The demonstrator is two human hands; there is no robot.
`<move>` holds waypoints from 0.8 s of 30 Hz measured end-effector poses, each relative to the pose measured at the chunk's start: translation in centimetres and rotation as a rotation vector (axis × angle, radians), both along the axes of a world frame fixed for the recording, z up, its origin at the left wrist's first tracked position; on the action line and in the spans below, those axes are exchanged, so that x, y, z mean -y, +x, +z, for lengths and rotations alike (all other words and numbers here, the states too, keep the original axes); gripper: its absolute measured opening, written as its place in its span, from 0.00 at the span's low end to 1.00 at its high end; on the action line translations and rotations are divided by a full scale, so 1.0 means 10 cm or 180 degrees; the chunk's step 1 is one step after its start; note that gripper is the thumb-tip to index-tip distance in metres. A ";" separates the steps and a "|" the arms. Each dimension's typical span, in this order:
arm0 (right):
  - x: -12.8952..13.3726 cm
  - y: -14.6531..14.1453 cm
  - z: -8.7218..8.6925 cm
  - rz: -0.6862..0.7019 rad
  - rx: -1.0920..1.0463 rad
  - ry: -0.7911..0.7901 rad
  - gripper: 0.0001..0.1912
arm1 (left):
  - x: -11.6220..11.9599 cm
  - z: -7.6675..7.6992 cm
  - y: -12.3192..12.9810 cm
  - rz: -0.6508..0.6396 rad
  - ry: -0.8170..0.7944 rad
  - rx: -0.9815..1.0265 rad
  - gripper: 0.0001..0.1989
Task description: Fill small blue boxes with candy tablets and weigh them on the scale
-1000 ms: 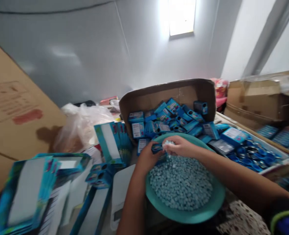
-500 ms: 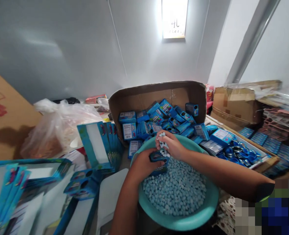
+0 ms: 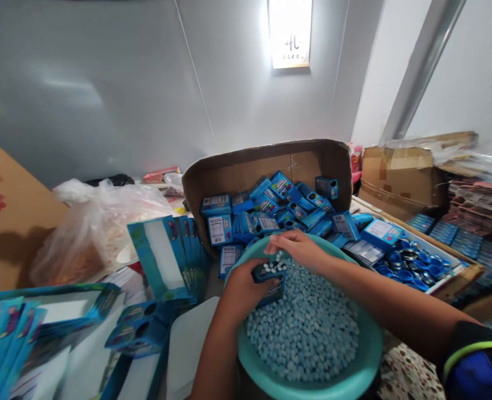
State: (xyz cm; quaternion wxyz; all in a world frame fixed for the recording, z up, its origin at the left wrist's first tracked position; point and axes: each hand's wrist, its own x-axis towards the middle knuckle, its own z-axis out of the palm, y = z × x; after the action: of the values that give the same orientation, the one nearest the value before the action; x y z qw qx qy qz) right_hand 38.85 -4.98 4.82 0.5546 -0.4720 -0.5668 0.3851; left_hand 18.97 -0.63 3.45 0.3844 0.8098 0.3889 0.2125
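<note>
My left hand [image 3: 244,288] is wrapped round a small dark blue box [image 3: 269,295], held upright inside the rim of a teal basin [image 3: 312,391]. Small pale-blue and white pellets [image 3: 306,328], like candies, fill much of the basin. More pellets heap at the box's open top. Just above it, my right hand [image 3: 298,248] is tipped palm down with its fingers loosened. A few pellets show beneath those fingers, between hand and box.
Behind the basin, a tipped cardboard carton [image 3: 266,155] holds many blue boxes. At right lies a tray of blue and silver round lids [image 3: 412,264]. Folded blue cartons [image 3: 166,255] and blue boxes [image 3: 141,328] stand left, near a clear plastic bag [image 3: 83,233].
My right hand has loosened from its handful of pellets, which now heap at the box top. It has shifted slightly right. My left hand keeps its hold on the box.
</note>
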 end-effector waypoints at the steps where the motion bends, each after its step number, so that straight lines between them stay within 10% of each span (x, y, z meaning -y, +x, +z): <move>1: -0.01 0.04 -0.01 -0.0042 0.0176 -0.0075 0.25 | -0.01 -0.01 0.00 0.0008 -0.0016 0.0031 0.24; 11: -0.05 0.24 -0.19 -0.0074 0.1803 -0.0544 0.07 | 0.01 -0.04 -0.01 0.0132 0.0081 -0.0022 0.14; 20: 0.03 0.20 -0.10 0.0209 0.1398 -0.0514 0.08 | 0.02 -0.02 0.00 -0.0118 0.0048 -0.0016 0.14; 24: 0.02 0.22 -0.01 -0.0401 0.1404 -0.0198 0.05 | 0.00 -0.04 0.01 -0.0013 0.0042 -0.0012 0.15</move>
State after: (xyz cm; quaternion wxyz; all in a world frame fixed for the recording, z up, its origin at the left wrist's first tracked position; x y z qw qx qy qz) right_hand 41.02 -5.20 4.72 0.4254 -0.5962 -0.6315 0.2545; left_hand 19.07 -0.66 3.09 0.3788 0.8135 0.3865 0.2128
